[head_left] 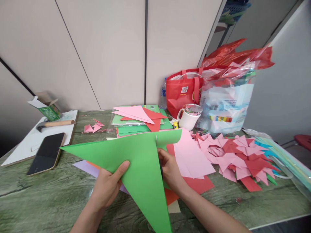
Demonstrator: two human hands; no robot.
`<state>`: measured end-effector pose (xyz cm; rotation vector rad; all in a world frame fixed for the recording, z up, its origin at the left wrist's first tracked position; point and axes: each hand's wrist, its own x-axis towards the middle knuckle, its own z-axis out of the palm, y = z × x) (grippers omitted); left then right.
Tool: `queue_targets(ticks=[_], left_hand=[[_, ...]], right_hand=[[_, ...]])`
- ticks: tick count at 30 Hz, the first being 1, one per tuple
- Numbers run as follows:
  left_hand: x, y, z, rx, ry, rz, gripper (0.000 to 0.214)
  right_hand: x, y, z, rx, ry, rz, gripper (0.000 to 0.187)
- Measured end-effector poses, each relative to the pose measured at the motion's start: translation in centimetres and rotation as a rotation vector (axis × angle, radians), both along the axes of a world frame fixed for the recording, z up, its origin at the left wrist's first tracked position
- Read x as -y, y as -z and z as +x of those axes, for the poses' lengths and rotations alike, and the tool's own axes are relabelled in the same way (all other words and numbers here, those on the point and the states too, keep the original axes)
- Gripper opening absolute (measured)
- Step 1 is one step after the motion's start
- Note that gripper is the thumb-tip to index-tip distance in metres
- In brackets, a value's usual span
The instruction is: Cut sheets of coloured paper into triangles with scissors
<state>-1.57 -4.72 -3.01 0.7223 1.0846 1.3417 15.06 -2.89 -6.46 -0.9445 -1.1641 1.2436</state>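
A large sheet of green paper (136,168), folded into a triangle, is raised in front of me. My left hand (109,181) pinches it, thumb on top and fingers underneath. At the paper's right edge, my right hand (170,168) is closed around scissors (160,166). Only a bit of their dark handle and a thin silvery blade tip show; the paper hides the rest. A partly cut green strip (170,137) curls off to the right of the blade. Under the paper lie pink sheets (191,155), red sheets (200,185) and a purple sheet (85,167).
Folded pink and red paper pieces (238,152) pile up at right. Behind stand a white mug (189,118), a red bag (178,94), a clear plastic bag (225,103) and a bottle (163,94). A phone (47,153) and hammer (57,123) lie at left.
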Motion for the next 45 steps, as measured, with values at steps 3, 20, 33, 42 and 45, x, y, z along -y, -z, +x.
queue_targets(ticks=[3,20,33,42,45], left_hand=[[0.0,-0.1,0.0,0.0,-0.003,0.002,0.07],[0.0,0.2,0.0,-0.024,0.013,0.001,0.062],[0.1,0.2,0.4,0.018,0.024,0.003,0.072],[0.2,0.2,0.2,0.026,0.023,0.006,0.074],[0.1,0.2,0.2,0.03,0.028,0.002,0.074]], right_hand=[[0.0,0.1,0.0,-0.009,-0.006,0.001,0.022],[0.0,0.4,-0.3,-0.054,0.017,-0.027,0.014],[-0.1,-1.0,0.1,-0.056,0.037,-0.03,0.021],[-0.1,-0.7,0.1,-0.052,0.048,-0.029,0.019],[-0.1,-0.6,0.1,-0.063,0.043,-0.035,0.018]])
